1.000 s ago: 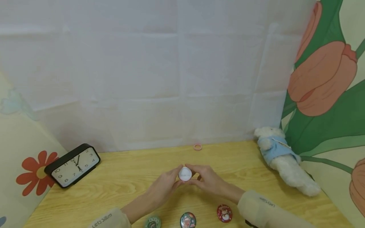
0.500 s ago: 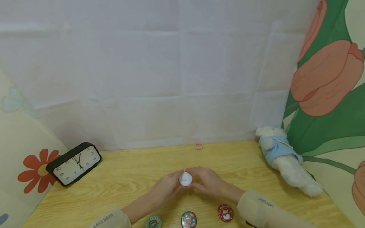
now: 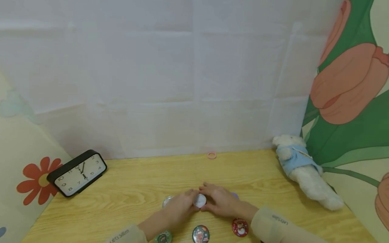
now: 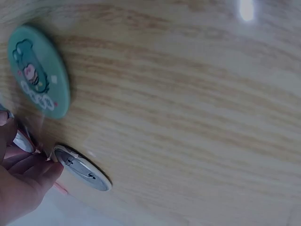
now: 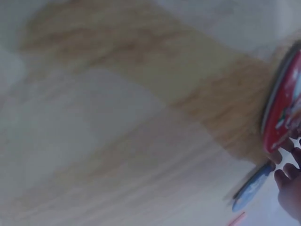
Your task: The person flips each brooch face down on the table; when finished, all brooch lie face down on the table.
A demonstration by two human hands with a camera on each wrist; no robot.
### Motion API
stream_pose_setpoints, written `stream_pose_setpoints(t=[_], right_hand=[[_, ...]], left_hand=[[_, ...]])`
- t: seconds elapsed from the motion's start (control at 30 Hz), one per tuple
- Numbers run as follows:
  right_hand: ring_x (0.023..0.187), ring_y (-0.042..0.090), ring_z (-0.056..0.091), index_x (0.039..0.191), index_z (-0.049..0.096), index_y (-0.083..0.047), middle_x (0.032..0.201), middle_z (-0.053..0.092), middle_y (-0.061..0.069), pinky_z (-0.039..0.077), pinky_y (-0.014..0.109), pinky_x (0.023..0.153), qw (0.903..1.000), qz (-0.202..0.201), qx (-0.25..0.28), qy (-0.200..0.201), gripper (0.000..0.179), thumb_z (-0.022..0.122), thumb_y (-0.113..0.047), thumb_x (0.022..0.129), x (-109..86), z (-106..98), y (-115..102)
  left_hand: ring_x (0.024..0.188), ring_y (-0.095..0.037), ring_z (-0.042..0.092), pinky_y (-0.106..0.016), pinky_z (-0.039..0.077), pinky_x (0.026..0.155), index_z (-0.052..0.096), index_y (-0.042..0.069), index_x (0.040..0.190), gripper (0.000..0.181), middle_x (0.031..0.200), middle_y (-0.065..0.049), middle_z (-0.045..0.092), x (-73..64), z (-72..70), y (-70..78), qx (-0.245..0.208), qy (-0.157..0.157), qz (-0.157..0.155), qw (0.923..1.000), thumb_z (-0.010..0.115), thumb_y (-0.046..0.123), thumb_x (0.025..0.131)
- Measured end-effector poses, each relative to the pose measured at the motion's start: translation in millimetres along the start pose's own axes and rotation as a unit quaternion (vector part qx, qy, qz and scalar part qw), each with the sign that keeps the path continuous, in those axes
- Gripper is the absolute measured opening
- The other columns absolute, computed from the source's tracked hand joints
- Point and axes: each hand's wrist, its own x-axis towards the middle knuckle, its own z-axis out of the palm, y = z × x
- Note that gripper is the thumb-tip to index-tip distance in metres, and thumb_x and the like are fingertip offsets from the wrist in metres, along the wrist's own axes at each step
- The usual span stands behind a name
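My left hand (image 3: pixel 181 205) and right hand (image 3: pixel 220 201) meet over the wooden table. Between them their thumbs and fingers hold a small white round disc (image 3: pixel 199 200), faint print on its face. Beside my left hand lies a pin badge, face down, its metal back (image 4: pixel 82 167) and pin showing. A purple-blue badge (image 3: pixel 235 195) pokes out behind my right hand and appears edge-on in the right wrist view. Nearer me are a green badge (image 3: pixel 163 237), a dark green badge (image 3: pixel 201 234) and a red snowman badge (image 3: pixel 240 227).
A black-framed clock (image 3: pixel 78 173) stands at the left of the table (image 3: pixel 130 182). At the right, a white plush toy (image 3: pixel 299 168) in blue clothing lies along the wall. A small pink ring (image 3: pixel 211 155) sits near the white cloth backdrop (image 3: pixel 152 84).
Both hands have moved toward me with the white disc. The face-down badge and the purple-blue badge now show beside them. The other badges stay where they were.
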Motion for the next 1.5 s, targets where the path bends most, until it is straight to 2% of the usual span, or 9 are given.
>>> stream_pose_setpoints(t=[0.23, 0.6, 0.83, 0.93, 1.03, 1.2, 1.3, 1.5], right_hand=[[0.137, 0.031, 0.039, 0.134, 0.056, -0.003, 0.145, 0.047, 0.013, 0.035, 0.049, 0.11, 0.9999, 0.013, 0.001, -0.002, 0.054, 0.069, -0.034, 0.091, -4.0, 2, 2], [0.135, 0.031, 0.041, 0.133, 0.058, -0.003, 0.143, 0.05, 0.013, 0.035, 0.047, 0.11, 0.9998, 0.013, -0.013, 0.003, 0.052, 0.069, -0.032, 0.091, -7.1, 1, 3], [0.133, 0.03, 0.045, 0.131, 0.058, -0.001, 0.14, 0.052, 0.014, 0.038, 0.046, 0.109, 0.9995, 0.014, -0.028, 0.005, 0.052, 0.064, -0.035, 0.094, -19.5, -14, 8], [0.131, 0.032, 0.047, 0.131, 0.058, 0.0, 0.139, 0.053, 0.015, 0.039, 0.047, 0.108, 0.9995, 0.014, -0.03, -0.003, 0.051, 0.064, -0.035, 0.094, -28.4, -21, 13], [0.13, 0.034, 0.047, 0.13, 0.058, 0.001, 0.138, 0.053, 0.017, 0.039, 0.048, 0.107, 0.9994, 0.022, -0.025, -0.01, 0.053, 0.066, -0.035, 0.093, -37.3, -26, 20], [0.129, 0.037, 0.047, 0.13, 0.058, 0.004, 0.137, 0.053, 0.021, 0.038, 0.05, 0.107, 0.9992, 0.031, -0.019, -0.017, 0.061, 0.069, -0.041, 0.089, -52.1, -32, 34], [0.129, 0.038, 0.047, 0.13, 0.057, 0.004, 0.138, 0.052, 0.021, 0.038, 0.052, 0.107, 0.9987, 0.04, -0.023, -0.022, 0.065, 0.07, -0.043, 0.088, -61.7, -39, 40], [0.127, 0.039, 0.048, 0.129, 0.056, 0.006, 0.137, 0.053, 0.022, 0.039, 0.053, 0.105, 0.9985, 0.032, -0.041, -0.018, 0.068, 0.071, -0.044, 0.086, -74.3, -50, 48]], left_hand=[[0.123, -0.041, 0.052, -0.047, 0.051, 0.094, 0.058, -0.007, 0.125, 0.045, 0.133, -0.029, 0.053, 3.0, 7.5, -0.8, 0.01, -0.009, -0.012, 0.9998, 0.068, 0.022, 0.092], [0.122, -0.041, 0.053, -0.048, 0.05, 0.094, 0.058, -0.008, 0.124, 0.046, 0.131, -0.029, 0.055, 4.7, 6.0, 0.5, 0.009, -0.008, -0.001, 0.9999, 0.068, 0.023, 0.092], [0.123, -0.04, 0.053, -0.048, 0.049, 0.097, 0.051, -0.01, 0.132, 0.055, 0.134, -0.028, 0.052, 11.8, -0.2, 4.9, 0.016, -0.016, 0.015, 0.9996, 0.065, 0.027, 0.094], [0.118, -0.038, 0.057, -0.048, 0.048, 0.098, 0.053, -0.009, 0.129, 0.053, 0.129, -0.026, 0.057, 19.0, 0.4, 9.6, 0.035, 0.001, 0.035, 0.9988, 0.067, 0.027, 0.093], [0.114, -0.035, 0.06, -0.045, 0.05, 0.097, 0.055, -0.008, 0.127, 0.05, 0.125, -0.024, 0.061, 25.8, 2.2, 17.3, 0.036, 0.016, 0.047, 0.9981, 0.069, 0.025, 0.092], [0.115, -0.034, 0.06, -0.042, 0.05, 0.098, 0.055, -0.006, 0.129, 0.049, 0.127, -0.022, 0.06, 34.5, 10.8, 30.8, 0.014, 0.023, 0.038, 0.9989, 0.067, 0.025, 0.093], [0.117, -0.032, 0.059, -0.041, 0.048, 0.1, 0.056, -0.004, 0.129, 0.049, 0.129, -0.02, 0.06, 42.4, 20.1, 38.2, 0.023, 0.028, 0.034, 0.9988, 0.067, 0.027, 0.093], [0.123, -0.033, 0.055, -0.044, 0.046, 0.103, 0.058, -0.003, 0.128, 0.051, 0.132, -0.022, 0.057, 55.6, 33.0, 50.9, 0.04, 0.018, 0.04, 0.9982, 0.066, 0.034, 0.093]])
